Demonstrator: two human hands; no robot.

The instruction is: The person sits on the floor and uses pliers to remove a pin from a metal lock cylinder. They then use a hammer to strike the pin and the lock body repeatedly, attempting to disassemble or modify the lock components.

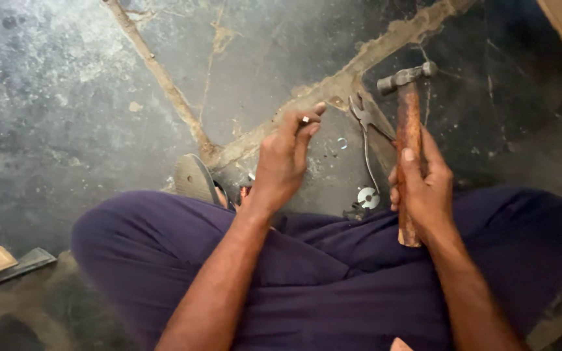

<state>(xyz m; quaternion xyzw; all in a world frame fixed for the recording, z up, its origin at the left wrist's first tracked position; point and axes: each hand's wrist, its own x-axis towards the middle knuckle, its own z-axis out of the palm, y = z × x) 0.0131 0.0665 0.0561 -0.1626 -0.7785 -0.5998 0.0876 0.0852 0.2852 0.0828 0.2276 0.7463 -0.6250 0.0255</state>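
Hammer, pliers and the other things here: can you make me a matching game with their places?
Things:
1. hammer
2. pliers
3. small metal piece
4. round metal disc

Places:
A. pinched in the left hand's fingertips
B. lying on the floor by the knees
C. held upright in the right hand
D. lying on the floor just left of the hammer's head

Pairs: 1-C, 2-D, 3-A, 4-B
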